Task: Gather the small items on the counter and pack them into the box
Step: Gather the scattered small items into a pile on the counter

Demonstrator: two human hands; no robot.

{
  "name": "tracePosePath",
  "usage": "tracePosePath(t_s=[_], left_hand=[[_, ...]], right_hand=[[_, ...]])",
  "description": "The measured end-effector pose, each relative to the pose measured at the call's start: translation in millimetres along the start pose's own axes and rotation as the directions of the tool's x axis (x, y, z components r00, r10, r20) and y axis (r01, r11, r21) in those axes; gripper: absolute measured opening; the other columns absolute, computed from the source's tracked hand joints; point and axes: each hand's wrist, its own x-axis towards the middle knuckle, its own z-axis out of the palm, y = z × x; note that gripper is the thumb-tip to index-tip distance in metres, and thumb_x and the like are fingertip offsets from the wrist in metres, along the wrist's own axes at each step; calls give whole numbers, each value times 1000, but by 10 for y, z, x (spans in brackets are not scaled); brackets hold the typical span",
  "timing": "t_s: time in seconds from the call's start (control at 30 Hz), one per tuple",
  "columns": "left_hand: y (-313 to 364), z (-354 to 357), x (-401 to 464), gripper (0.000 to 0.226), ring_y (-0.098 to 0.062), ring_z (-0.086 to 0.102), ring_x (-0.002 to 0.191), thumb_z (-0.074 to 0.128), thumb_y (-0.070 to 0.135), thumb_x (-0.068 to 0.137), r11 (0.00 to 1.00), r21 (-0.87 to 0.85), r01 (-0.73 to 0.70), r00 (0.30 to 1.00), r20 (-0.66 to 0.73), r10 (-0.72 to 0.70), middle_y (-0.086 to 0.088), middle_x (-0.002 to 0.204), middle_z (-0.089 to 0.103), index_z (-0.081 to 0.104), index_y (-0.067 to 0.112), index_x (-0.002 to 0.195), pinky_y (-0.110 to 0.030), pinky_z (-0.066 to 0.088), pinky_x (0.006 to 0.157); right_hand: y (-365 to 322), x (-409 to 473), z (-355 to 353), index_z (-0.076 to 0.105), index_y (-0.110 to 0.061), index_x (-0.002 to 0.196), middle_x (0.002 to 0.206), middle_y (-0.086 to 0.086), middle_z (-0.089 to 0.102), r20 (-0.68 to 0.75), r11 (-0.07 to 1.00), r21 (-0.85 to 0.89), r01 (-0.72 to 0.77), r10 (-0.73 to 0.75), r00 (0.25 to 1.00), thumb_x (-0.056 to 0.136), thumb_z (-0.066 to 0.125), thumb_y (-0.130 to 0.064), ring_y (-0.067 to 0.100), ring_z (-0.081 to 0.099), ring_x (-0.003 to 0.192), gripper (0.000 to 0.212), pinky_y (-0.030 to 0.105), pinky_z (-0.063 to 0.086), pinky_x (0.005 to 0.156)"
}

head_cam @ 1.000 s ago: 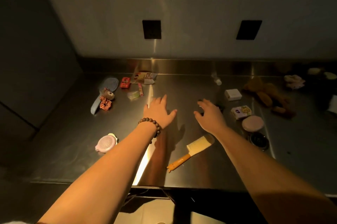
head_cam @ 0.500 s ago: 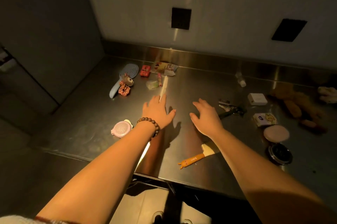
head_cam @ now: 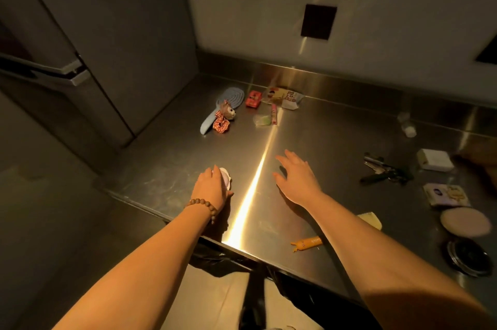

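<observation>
near the front-left edge of the steel counter, left hand sits over the small round pink plastic case, fingers draped on it; can't tell if it's actually gripped yet. right hand hovers spread wide, holding nothing. case looks light, rigid and smooth, likely to skate on the steel, so pinch across the rim rather than press from the top. most of it is hidden under the palm. yellow comb with orange handle is half covered by the right forearm. dark bunch of keys is hard to resolve. no box visible in view. right side of the counter is cut off and dim.
</observation>
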Motion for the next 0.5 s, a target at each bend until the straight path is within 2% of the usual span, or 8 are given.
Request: tracePosePath(t_s=[0.17, 0.27, 0.37, 0.43, 0.5], left_hand=[[278, 63, -3, 67, -28, 44, 116, 68, 46, 76, 986, -44, -161, 987, 19, 162, -9, 130, 48, 43, 14, 129, -39, 39, 99], [629, 155, -2, 69, -27, 42, 118, 67, 45, 76, 963, -97, -250, 968, -5, 250, -8, 131, 47, 42, 14, 132, -37, 36, 101], [921, 244, -13, 74, -26, 42, 120, 67, 47, 76, 939, -127, -319, 947, -14, 320, -7, 133, 46, 39, 14, 136, -36, 36, 102], [1054, 299, -39, 75, -25, 42, 120, 66, 48, 76, 928, -141, -344, 938, -17, 345, -7, 133, 46, 38, 15, 136, -36, 37, 102], [1157, 348, -76, 75, -26, 42, 119, 67, 48, 75, 916, -168, -365, 930, -24, 367, -8, 132, 46, 38, 15, 135, -37, 37, 101]], right_hand=[[332, -213, -44, 35, -25, 145, 157, 1, 23, 5, 1000, 1, 5, -5, 1000, 93, 52, -43, 21, 15, 146, 58, 42, 14, 117], [616, -549, -86, 38, -34, 142, 155, -7, 25, 98, 999, -43, 19, -15, 995, 82, 57, -61, 20, 23, 141, 68, 39, 27, 111], [858, -932, -98, 39, -39, 139, 150, -8, 27, 229, 976, -181, 121, -78, 970, 73, 53, -75, 17, 25, 137, 76, 38, 30, 108], [958, -1124, -77, 44, -37, 136, 144, -6, 34, 250, 954, -237, 182, -121, 961, 74, 52, -74, 17, 30, 131, 73, 37, 30, 107], [1000, -1243, -51, 49, -34, 131, 136, -4, 41, 204, 943, -258, 210, -159, 966, 82, 53, -64, 16, 35, 125, 58, 33, 32, 103]])
